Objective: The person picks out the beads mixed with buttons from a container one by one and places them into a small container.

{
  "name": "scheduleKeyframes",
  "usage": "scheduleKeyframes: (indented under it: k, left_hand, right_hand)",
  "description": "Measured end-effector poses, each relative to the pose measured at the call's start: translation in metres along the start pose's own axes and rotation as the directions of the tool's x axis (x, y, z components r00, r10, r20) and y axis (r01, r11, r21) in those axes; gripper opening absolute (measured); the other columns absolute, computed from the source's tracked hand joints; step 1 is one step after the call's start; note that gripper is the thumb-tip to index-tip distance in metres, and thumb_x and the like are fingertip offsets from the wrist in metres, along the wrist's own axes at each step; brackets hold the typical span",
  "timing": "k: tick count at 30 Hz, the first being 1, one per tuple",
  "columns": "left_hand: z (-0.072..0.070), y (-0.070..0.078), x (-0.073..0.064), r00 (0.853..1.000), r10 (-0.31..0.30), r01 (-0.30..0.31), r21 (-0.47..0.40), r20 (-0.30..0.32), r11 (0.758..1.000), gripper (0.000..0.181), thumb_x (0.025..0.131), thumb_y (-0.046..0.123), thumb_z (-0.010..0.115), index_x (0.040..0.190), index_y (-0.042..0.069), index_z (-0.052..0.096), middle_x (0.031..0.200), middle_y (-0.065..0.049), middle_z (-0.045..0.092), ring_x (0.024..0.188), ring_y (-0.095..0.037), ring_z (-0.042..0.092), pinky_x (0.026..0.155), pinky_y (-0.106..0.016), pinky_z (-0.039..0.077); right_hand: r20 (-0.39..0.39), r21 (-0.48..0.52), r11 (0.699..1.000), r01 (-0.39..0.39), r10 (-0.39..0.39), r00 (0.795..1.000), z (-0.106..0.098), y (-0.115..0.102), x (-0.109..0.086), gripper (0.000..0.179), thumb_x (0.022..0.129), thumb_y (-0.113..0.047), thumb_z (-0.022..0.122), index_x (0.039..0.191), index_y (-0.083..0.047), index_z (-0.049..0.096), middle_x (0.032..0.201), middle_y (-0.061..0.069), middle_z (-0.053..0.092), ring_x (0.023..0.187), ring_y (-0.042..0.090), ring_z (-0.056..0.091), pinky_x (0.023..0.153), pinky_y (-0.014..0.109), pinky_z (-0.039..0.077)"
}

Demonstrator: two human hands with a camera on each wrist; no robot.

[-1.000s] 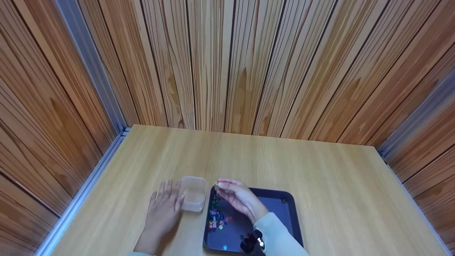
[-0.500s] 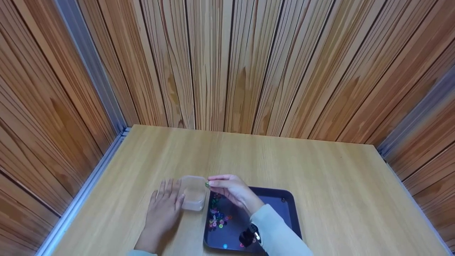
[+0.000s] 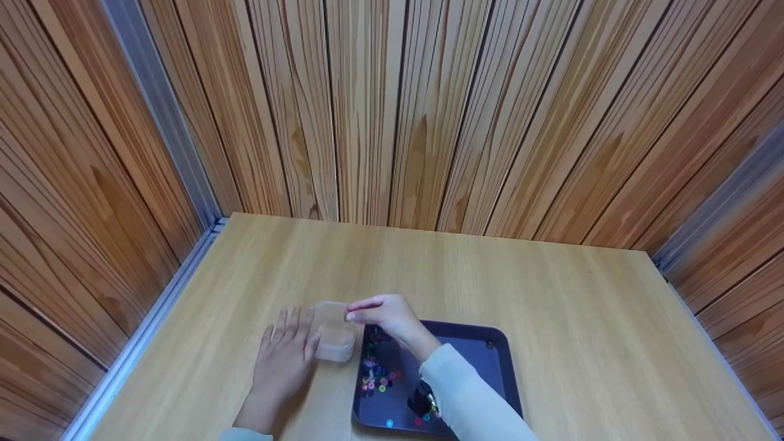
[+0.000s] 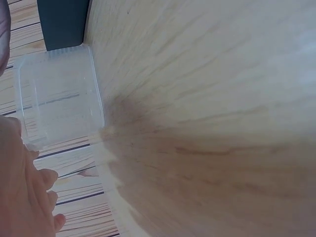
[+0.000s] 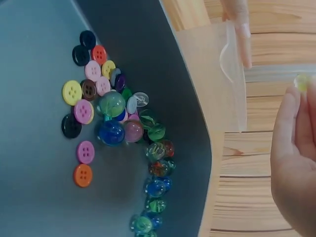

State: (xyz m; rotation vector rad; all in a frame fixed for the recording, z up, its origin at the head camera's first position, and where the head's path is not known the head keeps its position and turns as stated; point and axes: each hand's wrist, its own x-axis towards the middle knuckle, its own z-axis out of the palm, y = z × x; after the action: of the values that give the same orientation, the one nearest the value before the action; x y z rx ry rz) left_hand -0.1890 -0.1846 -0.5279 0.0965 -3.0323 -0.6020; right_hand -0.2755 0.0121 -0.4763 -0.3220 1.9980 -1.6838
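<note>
A small clear glass marble with a yellow-green tint (image 5: 301,82) is pinched between the thumb and fingers of my right hand (image 3: 392,318). That hand is raised at the right side of a clear plastic container (image 3: 335,351), its fingertips near the rim. My left hand (image 3: 283,358) lies with straight fingers against the container's left side, the thumb close to its front corner. To the right is a dark tray (image 3: 471,361). In it lie several glass marbles (image 5: 156,187) along one wall and several colourful buttons (image 5: 85,152). My right forearm hides part of the tray.
The wooden table (image 3: 294,257) extends around the container and tray. Behind it rises a wood-plank wall (image 3: 422,122), with another plank wall at each side. A few loose pieces lie near the tray's front edge, among them a light-blue one (image 3: 389,423).
My right hand has moved left and a little away from me, carrying the marble from above the tray's far left corner to the container's rim. The left hand stays put.
</note>
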Motion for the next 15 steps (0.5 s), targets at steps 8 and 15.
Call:
scheduleKeyframes:
  k: [8, 15]
  left_hand:
    - [0.000, -0.001, 0.000, 1.000, 0.005, -0.005, 0.014, 0.004, 1.000, 0.067, 0.095, 0.059, 0.010, 0.149, 0.022, 0.016, 0.155, -0.011, 0.015, 0.144, -0.033, 0.004, 0.114, -0.056, 0.007]
    - [0.000, 0.000, -0.001, 0.999, 0.036, -0.035, 0.037, -0.039, 0.999, 0.058, 0.099, 0.049, 0.023, 0.149, 0.020, 0.020, 0.156, -0.008, 0.014, 0.143, -0.033, 0.007, 0.113, -0.056, 0.008]
  right_hand:
    - [0.003, -0.165, 0.985, 0.039, -0.039, 0.999, 0.015, -0.004, 0.003, 0.017, 0.077, -0.025, 0.074, 0.094, -0.020, 0.074, 0.096, -0.003, 0.072, 0.095, 0.011, 0.066, 0.096, 0.038, 0.048]
    - [-0.016, -0.256, 0.962, 0.093, -0.101, 0.995, 0.025, -0.004, 0.005, 0.015, 0.077, -0.016, 0.074, 0.093, -0.016, 0.074, 0.091, -0.002, 0.073, 0.086, 0.010, 0.068, 0.081, 0.027, 0.055]
